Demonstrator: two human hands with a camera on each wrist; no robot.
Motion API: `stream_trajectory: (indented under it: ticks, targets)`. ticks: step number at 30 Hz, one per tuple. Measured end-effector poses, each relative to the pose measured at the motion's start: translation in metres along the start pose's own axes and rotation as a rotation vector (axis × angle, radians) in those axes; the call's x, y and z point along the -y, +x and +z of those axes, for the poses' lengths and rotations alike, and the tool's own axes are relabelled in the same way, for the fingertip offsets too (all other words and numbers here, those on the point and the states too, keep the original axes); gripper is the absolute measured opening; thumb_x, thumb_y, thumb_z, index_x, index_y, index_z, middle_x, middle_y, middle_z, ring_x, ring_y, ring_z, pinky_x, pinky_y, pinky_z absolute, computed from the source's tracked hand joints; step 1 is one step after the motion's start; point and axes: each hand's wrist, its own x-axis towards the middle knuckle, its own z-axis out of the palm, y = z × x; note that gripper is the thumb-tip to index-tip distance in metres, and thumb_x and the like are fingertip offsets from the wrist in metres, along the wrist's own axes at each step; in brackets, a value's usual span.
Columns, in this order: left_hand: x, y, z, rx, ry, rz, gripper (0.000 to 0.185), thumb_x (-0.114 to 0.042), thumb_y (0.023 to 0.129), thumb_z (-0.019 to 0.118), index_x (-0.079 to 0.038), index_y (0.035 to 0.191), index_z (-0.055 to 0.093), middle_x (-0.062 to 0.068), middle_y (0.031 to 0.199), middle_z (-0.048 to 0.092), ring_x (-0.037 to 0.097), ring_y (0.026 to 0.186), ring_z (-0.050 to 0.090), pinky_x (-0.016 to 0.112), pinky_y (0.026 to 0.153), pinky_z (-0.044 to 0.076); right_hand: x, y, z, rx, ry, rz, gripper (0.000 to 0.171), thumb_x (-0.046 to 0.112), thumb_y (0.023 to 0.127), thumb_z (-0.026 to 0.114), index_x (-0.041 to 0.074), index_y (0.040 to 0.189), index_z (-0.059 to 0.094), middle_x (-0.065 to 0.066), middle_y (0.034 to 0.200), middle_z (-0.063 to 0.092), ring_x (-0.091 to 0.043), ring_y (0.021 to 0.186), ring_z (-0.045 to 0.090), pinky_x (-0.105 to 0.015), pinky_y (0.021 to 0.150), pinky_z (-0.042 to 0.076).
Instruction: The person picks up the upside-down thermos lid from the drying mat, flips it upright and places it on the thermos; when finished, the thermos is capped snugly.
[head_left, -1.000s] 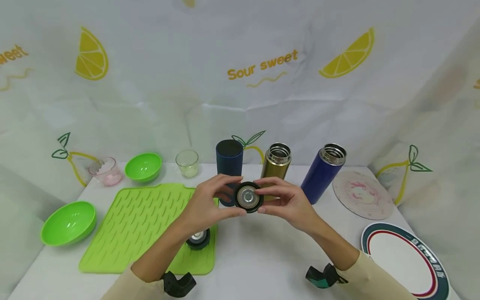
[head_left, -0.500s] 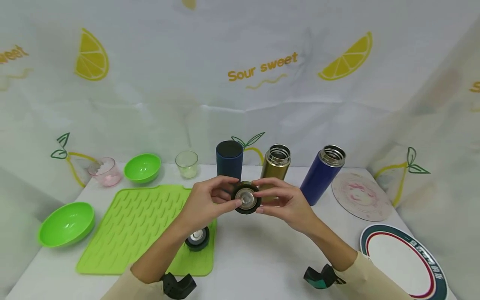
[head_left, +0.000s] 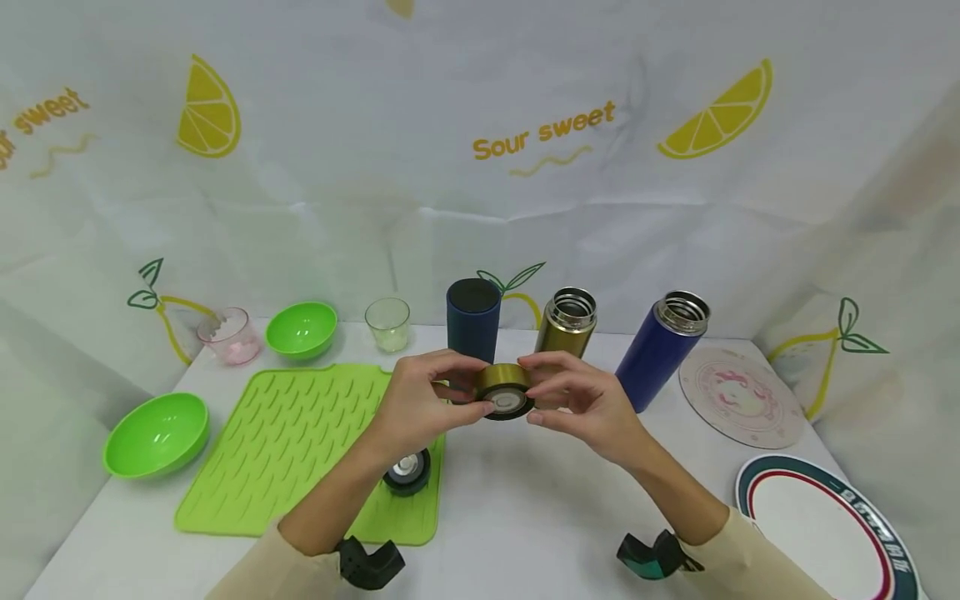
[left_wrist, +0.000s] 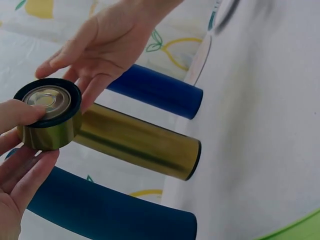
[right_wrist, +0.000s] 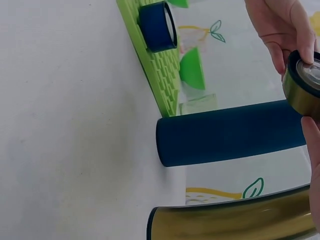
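Note:
Both hands hold a gold bottle lid [head_left: 502, 379] above the table, its black-rimmed silver underside tipped toward me. My left hand [head_left: 423, 396] pinches it, with the thumb [left_wrist: 25, 113] across the underside and the fingers beneath the gold wall. At the lid's other side, my right hand [head_left: 585, 404] grips the edge between thumb and fingers. Just behind stands a gold bottle [head_left: 566, 329] with an uncovered steel mouth, its lower part hidden by the right hand. A dark teal-blue bottle [head_left: 473, 321] with a dark top is left of it; an uncapped blue bottle [head_left: 651, 354] leans right.
A blue lid [right_wrist: 157, 27] lies underside up on the green drying mat [head_left: 300, 442]. Green bowls [head_left: 156, 436], a pink cup [head_left: 231, 337] and a clear glass [head_left: 387, 325] stand left and behind. To the right lie a pink-patterned disc [head_left: 738, 396] and a white plate [head_left: 817, 525].
Both hands have tilted the gold lid, so its gold wall shows on top where the underside faced me before. The head view has shifted slightly; the bottles stay put.

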Motion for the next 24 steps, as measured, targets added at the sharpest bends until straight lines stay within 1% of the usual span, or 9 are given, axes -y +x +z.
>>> stream_trajectory:
  ticks: [4, 7, 10, 13, 14, 17, 18, 21, 24]
  targets:
    - [0.0005, 0.0013, 0.0016, -0.012, 0.025, 0.076, 0.034, -0.003, 0.077, 0.086, -0.007, 0.109, 0.075, 0.008, 0.106, 0.075, 0.02, 0.097, 0.075, 0.024, 0.075, 0.064, 0.0014, 0.0024, -0.0016, -0.017, 0.048, 0.018, 0.036, -0.018, 0.084, 0.069, 0.003, 0.113, 0.07, 0.004, 0.136, 0.063, -0.011, 0.127, 0.064, -0.028, 0.098, 0.059]
    - [0.0003, 0.0019, 0.0027, -0.016, 0.031, 0.129, 0.033, 0.0, 0.078, 0.085, -0.006, 0.109, 0.075, 0.008, 0.106, 0.074, 0.021, 0.099, 0.074, 0.022, 0.074, 0.063, 0.0024, 0.0038, -0.0019, -0.024, 0.051, 0.041, 0.04, -0.015, 0.087, 0.068, -0.001, 0.125, 0.064, 0.006, 0.136, 0.065, -0.01, 0.128, 0.063, -0.027, 0.102, 0.057]
    - [-0.0005, 0.0022, 0.0038, -0.021, 0.039, 0.172, 0.033, 0.002, 0.078, 0.084, -0.006, 0.109, 0.075, 0.007, 0.105, 0.073, 0.021, 0.098, 0.073, 0.022, 0.073, 0.063, 0.0029, 0.0043, -0.0009, -0.031, 0.035, 0.077, 0.045, -0.012, 0.088, 0.069, -0.007, 0.132, 0.059, 0.008, 0.135, 0.065, -0.008, 0.128, 0.063, -0.025, 0.103, 0.056]
    - [-0.001, 0.002, 0.0048, -0.026, 0.046, 0.19, 0.033, 0.003, 0.078, 0.083, -0.006, 0.109, 0.075, 0.007, 0.106, 0.072, 0.02, 0.099, 0.072, 0.021, 0.073, 0.063, 0.0032, 0.004, 0.0008, -0.038, 0.024, 0.105, 0.045, -0.009, 0.088, 0.071, -0.011, 0.132, 0.058, 0.009, 0.132, 0.066, -0.007, 0.124, 0.064, -0.025, 0.098, 0.059]
    - [-0.0011, 0.0019, 0.0052, -0.025, 0.042, 0.191, 0.033, 0.003, 0.078, 0.083, -0.005, 0.109, 0.075, 0.007, 0.106, 0.072, 0.021, 0.1, 0.072, 0.022, 0.073, 0.063, 0.0029, 0.0039, 0.0012, -0.038, 0.014, 0.093, 0.044, -0.01, 0.088, 0.071, -0.013, 0.13, 0.058, 0.008, 0.131, 0.066, -0.008, 0.123, 0.065, -0.026, 0.095, 0.06]
    - [-0.0015, 0.0013, 0.0055, -0.014, 0.021, 0.165, 0.034, 0.002, 0.079, 0.084, -0.005, 0.11, 0.074, 0.009, 0.11, 0.071, 0.022, 0.102, 0.071, 0.024, 0.075, 0.064, 0.0033, 0.0037, 0.002, -0.042, -0.024, 0.062, 0.042, -0.011, 0.086, 0.072, -0.013, 0.127, 0.061, 0.008, 0.128, 0.067, -0.009, 0.118, 0.066, -0.026, 0.091, 0.061]
    - [-0.0016, 0.0011, 0.0054, -0.002, -0.002, 0.143, 0.036, 0.001, 0.079, 0.084, -0.005, 0.113, 0.074, 0.01, 0.112, 0.07, 0.023, 0.104, 0.071, 0.025, 0.077, 0.064, 0.0033, 0.0036, 0.0018, -0.044, -0.039, 0.04, 0.042, -0.012, 0.086, 0.072, -0.013, 0.126, 0.062, 0.008, 0.128, 0.067, -0.009, 0.117, 0.066, -0.026, 0.09, 0.062]
    - [-0.0021, 0.0013, 0.0037, 0.048, -0.104, 0.043, 0.042, -0.003, 0.08, 0.085, -0.006, 0.12, 0.071, 0.011, 0.124, 0.067, 0.025, 0.114, 0.068, 0.028, 0.085, 0.063, 0.0038, 0.0032, 0.0007, -0.057, -0.069, -0.019, 0.042, -0.013, 0.083, 0.073, -0.012, 0.125, 0.064, 0.008, 0.127, 0.067, -0.008, 0.117, 0.066, -0.025, 0.088, 0.062]
    - [-0.0033, 0.0019, 0.001, 0.097, -0.19, -0.071, 0.045, -0.008, 0.084, 0.083, -0.008, 0.126, 0.069, 0.01, 0.131, 0.065, 0.025, 0.121, 0.066, 0.029, 0.09, 0.062, 0.0046, 0.0031, -0.0001, -0.06, -0.067, -0.063, 0.043, -0.015, 0.081, 0.075, -0.01, 0.122, 0.067, 0.007, 0.128, 0.067, -0.01, 0.119, 0.066, -0.026, 0.089, 0.062]
